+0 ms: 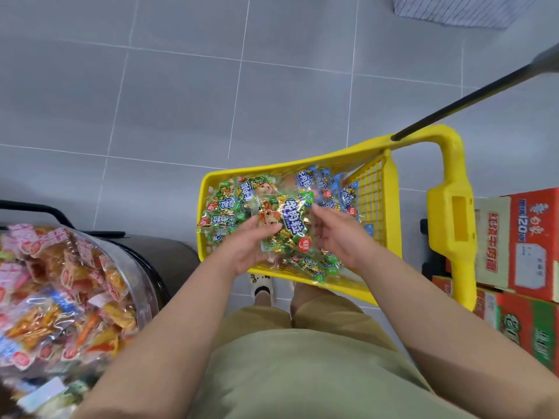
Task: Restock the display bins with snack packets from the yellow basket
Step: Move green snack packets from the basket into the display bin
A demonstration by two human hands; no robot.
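While both bare hands hold one green snack bag (284,228) above the yellow basket (390,189), the view looks straight down at a grey tiled floor (151,101). The left hand (252,243) cups the bag's left edge from beneath, fingers curled against the clear film. The right hand (335,234) closes on the right edge, thumb on top. Each hand is clamped on the bag, neither hanging loose.

Inside the basket, beneath the bag, lie more green packets (223,207) at the left and blue packets (329,182) toward the far right corner.

Slippery film is the likely trouble: the bag looks full of small wrapped sweets, and a light pinch at the edges could let it sag and slide back into the basket or onto the floor. The display bin (133,267), heaped with orange and red packets, sits well apart at the lower left, so the carry crosses open floor. Its heap looks high, and an added bag might spill over the rim.

The bag's long axis runs from far to near, tilted slightly rightward at the near end. Its printed face points up toward the camera.

Stacked cardboard cartons (526,252) stand at the right.
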